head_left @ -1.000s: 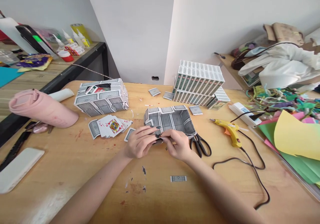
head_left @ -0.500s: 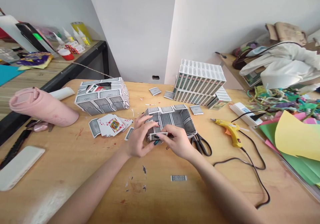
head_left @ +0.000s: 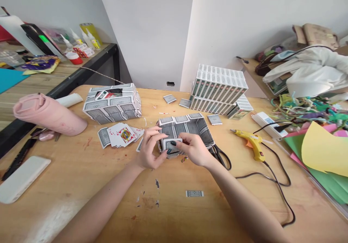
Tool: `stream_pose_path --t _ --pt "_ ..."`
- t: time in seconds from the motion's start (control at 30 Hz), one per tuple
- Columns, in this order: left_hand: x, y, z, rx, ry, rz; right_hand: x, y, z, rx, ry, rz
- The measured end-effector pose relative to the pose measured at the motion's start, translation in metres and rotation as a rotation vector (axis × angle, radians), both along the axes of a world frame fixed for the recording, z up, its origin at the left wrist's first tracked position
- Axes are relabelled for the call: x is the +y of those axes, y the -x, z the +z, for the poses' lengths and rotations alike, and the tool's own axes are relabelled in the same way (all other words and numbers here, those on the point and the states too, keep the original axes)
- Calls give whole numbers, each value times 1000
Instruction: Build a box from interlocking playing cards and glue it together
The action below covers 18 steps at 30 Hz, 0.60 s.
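Observation:
A box covered in grey-patterned playing cards (head_left: 181, 119) lies with its open side toward me at the middle of the table. At its front left corner, a grey-backed playing card (head_left: 169, 146) is held up between my two hands. My left hand (head_left: 150, 149) pinches the card's left side, index finger at the upper corner and thumb near the lower one. My right hand (head_left: 195, 150) grips the card's right side between thumb and fingers. Black-handled scissors (head_left: 223, 158) lie partly under the box's right side. A narrow card strip (head_left: 194, 193) lies in front of my hands.
A finished-looking card-covered box (head_left: 112, 103), a fan of playing cards (head_left: 122, 135) and a pink tumbler (head_left: 51, 114) stand left. Stacked card packs (head_left: 217, 89) are behind. A yellow glue gun (head_left: 251, 141) with its cord, a power strip (head_left: 268, 125) and coloured paper (head_left: 323, 149) lie right.
The playing card has tilted so that its patterned back faces me more; before, it lay nearly edge-on. My hands have stayed in nearly the same place.

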<state>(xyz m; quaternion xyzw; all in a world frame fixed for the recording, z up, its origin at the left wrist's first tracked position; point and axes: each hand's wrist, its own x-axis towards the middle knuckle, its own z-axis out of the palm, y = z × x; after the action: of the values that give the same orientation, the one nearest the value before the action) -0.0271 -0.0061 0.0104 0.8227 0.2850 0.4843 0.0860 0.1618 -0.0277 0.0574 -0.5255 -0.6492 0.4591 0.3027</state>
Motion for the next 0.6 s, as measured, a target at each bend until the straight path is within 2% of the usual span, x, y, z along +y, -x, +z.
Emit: stream_pose_path --t 0.17,0.4,0.6 --pt "0 2 -2 -23 13 -43 4 2 1 -62 28 -2" --pt "1 8 -3 33 69 -100 14 4 9 -125 178 -35" --pt "0 12 -5 157 -44 -135 27 1 11 -119 318 18"
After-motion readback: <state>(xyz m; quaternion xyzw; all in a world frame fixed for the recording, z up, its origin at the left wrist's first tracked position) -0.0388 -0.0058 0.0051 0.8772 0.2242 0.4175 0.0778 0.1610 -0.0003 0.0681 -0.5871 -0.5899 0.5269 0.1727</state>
